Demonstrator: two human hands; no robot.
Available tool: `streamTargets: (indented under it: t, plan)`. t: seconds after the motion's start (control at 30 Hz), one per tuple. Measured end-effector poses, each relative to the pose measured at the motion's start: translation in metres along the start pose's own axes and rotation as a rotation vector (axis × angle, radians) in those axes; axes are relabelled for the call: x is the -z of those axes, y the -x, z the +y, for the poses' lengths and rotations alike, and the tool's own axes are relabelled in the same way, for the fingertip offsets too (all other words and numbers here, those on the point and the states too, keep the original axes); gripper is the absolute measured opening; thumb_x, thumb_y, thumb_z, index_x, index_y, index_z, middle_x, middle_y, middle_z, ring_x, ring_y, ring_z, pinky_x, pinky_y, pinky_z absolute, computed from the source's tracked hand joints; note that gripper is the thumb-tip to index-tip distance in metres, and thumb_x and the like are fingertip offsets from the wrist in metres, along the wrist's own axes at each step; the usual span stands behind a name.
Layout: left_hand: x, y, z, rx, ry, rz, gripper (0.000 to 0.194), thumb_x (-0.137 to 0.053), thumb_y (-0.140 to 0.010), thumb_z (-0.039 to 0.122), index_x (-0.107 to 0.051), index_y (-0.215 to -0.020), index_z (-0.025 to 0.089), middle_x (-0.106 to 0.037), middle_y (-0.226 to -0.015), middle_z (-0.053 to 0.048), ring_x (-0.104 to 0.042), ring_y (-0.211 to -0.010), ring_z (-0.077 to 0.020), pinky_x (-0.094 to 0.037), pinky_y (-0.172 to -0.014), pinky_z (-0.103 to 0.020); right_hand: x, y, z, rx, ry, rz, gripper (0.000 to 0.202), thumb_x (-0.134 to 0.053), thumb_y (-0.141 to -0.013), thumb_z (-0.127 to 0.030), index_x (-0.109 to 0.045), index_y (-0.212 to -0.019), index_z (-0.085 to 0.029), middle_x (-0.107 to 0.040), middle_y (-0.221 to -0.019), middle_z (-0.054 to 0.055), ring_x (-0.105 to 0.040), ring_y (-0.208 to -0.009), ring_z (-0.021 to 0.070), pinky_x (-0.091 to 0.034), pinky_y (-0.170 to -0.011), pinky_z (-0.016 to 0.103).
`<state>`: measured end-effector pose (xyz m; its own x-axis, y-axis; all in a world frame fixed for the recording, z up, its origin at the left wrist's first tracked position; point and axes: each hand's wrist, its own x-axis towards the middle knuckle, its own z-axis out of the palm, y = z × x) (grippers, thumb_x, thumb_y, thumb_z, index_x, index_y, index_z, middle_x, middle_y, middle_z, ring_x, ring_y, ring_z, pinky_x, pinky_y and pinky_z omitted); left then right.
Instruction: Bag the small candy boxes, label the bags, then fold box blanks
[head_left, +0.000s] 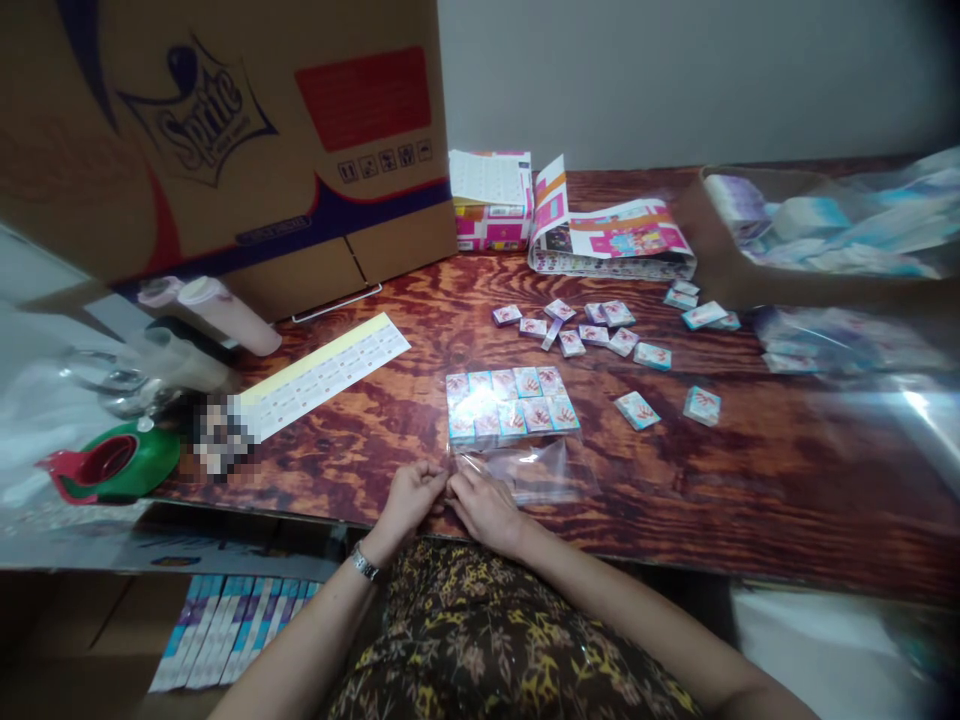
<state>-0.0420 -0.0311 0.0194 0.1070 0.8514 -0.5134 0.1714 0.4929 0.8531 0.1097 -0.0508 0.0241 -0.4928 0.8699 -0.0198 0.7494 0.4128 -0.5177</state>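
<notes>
The right hand (486, 505) pinched the near-left corner of the clear plastic bag (551, 472), which lay at one o'clock from it, by a block of boxes (514, 405) in two rows. The left hand (414, 495) met it at nine o'clock, fingers drawn narrow (whether they gripped film too, I couldn't tell). Loose boxes (593, 335) lay scattered around one to two o'clock; a Sprite carton (300, 200) stood at eleven.

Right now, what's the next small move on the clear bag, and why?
Probably smooth the bag's near end with the right hand: it looks slack and wrinkled, while boxes sit in two neat rows beyond, and the left hand is at its left corner.
</notes>
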Motion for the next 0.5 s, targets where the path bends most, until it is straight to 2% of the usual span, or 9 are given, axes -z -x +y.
streamTargets:
  t: [0.17,0.3,0.4,0.47,0.5]
  plan:
    - [-0.002,-0.003,-0.005,-0.041,-0.016,0.007,0.033,-0.064,-0.066,0.047,-0.054,-0.068,0.015,-0.059,-0.051,0.001,-0.053,-0.042,-0.0099,-0.042,-0.043,-0.02,0.006,0.004,-0.001,0.003,-0.082,-0.018,0.007,-0.042,-0.087,-0.021,-0.048,-0.09,-0.019,-0.054,-0.093,0.007,-0.051,-0.084,0.018,-0.041,-0.072,0.028]
    - [-0.001,-0.005,-0.009,-0.043,-0.007,-0.008,0.035,-0.062,-0.068,0.049,-0.052,-0.07,0.016,-0.058,-0.052,0.002,-0.053,-0.043,-0.0099,-0.042,-0.044,-0.02,0.02,0.03,0.013,0.0,-0.239,0.014,0.006,-0.041,-0.089,-0.022,-0.046,-0.087,-0.02,-0.054,-0.087,0.004,-0.051,-0.078,0.0164,-0.041,-0.07,0.027]
    - [0.0,-0.006,-0.01,-0.027,0.0,-0.04,0.037,-0.062,-0.067,0.051,-0.052,-0.07,0.016,-0.056,-0.05,0.002,-0.052,-0.042,-0.0092,-0.04,-0.043,-0.019,0.045,0.059,0.035,-0.126,-0.346,0.114,0.012,-0.037,-0.091,-0.024,-0.044,-0.082,-0.021,-0.054,-0.081,0.002,-0.051,-0.075,0.015,-0.041,-0.069,0.026]
    - [0.0,-0.006,-0.008,-0.007,0.002,-0.059,0.039,-0.064,-0.065,0.052,-0.052,-0.071,0.015,-0.057,-0.05,0.002,-0.052,-0.042,-0.0095,-0.04,-0.043,-0.019,0.064,0.074,0.046,-0.256,-0.356,0.229,0.013,-0.038,-0.092,-0.028,-0.043,-0.082,-0.021,-0.054,-0.077,0.001,-0.051,-0.071,0.0145,-0.041,-0.067,0.025]
    - [-0.001,-0.005,-0.007,0.003,0.002,-0.063,0.04,-0.064,-0.064,0.053,-0.052,-0.071,0.015,-0.058,-0.052,0.001,-0.053,-0.043,-0.01,-0.041,-0.043,-0.02,0.071,0.078,0.049,-0.282,-0.353,0.247,0.013,-0.039,-0.091,-0.029,-0.043,-0.082,-0.021,-0.053,-0.075,0.0,-0.051,-0.069,0.0143,-0.041,-0.066,0.025]
